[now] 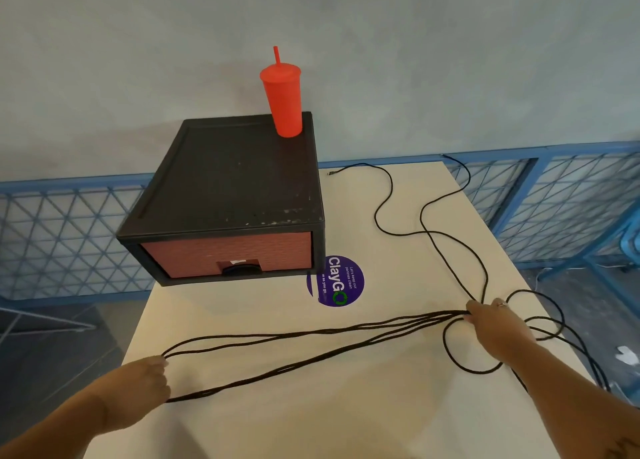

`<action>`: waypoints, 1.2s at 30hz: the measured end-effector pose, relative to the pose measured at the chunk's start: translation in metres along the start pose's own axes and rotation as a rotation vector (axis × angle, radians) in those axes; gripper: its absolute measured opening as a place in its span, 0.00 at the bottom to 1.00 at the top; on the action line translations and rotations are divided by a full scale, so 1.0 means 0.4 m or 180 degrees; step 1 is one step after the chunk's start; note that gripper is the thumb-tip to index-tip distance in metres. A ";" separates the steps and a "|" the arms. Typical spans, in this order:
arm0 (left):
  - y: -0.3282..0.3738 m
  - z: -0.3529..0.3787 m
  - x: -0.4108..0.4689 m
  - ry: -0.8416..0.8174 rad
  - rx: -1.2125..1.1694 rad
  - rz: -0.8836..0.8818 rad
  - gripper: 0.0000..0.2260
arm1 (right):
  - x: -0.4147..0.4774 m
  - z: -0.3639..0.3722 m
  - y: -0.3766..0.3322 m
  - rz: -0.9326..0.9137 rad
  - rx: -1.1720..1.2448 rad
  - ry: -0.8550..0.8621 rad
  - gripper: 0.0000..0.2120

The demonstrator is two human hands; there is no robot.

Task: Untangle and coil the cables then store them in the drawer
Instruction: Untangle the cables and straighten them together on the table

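Cream table (242,420) across the lower frame, backed by a blue mesh railing (69,223). At the table's back left, a black drawer unit (225,181), its red drawer (194,254) closed.

Spread over the table's front and right half, one long black cable (329,330). Several strands drawn out side by side between the two hands, loose curves running back toward the far edge, more loops lying by the right edge and hanging off it.

Left hand (145,379) at the front left, fingers curled round the near end of the long loops. Right hand (495,323) at the right, fingertips pressed together, pinching the gathered strands.

On the unit's back right corner, upright, a red tumbler (282,102) with lid and straw. On the tabletop, partly hidden by the unit's front right corner, a round purple sticker (341,282). Near the far edge, the cable's small plug (330,173), lying free.
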State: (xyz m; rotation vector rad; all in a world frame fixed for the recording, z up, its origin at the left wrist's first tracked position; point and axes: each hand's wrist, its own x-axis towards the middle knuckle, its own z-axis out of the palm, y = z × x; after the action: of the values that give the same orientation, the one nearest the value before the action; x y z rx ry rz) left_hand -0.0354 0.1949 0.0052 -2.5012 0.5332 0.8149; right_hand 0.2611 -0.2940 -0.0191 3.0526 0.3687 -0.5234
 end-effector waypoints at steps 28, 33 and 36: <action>0.167 -0.289 0.292 0.0478 -0.2884 -0.1157 0.26 | -0.074 -0.011 -0.229 -0.1294 0.0158 -0.0700 0.13; 0.265 -0.278 0.339 0.0342 -0.2676 -0.1149 0.26 | -0.070 -0.001 -0.200 -0.0929 0.1002 -0.1000 0.10; 0.298 -0.285 0.350 0.0549 -0.2414 -0.1093 0.17 | -0.063 -0.017 -0.196 -0.0823 0.1310 -0.0821 0.09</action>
State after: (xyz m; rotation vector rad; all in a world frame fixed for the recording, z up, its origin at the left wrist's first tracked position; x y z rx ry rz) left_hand 0.0629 0.0066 -0.0353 -3.2356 -0.2167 0.7588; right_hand 0.2219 -0.2229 -0.0032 3.2690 0.7314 -1.1222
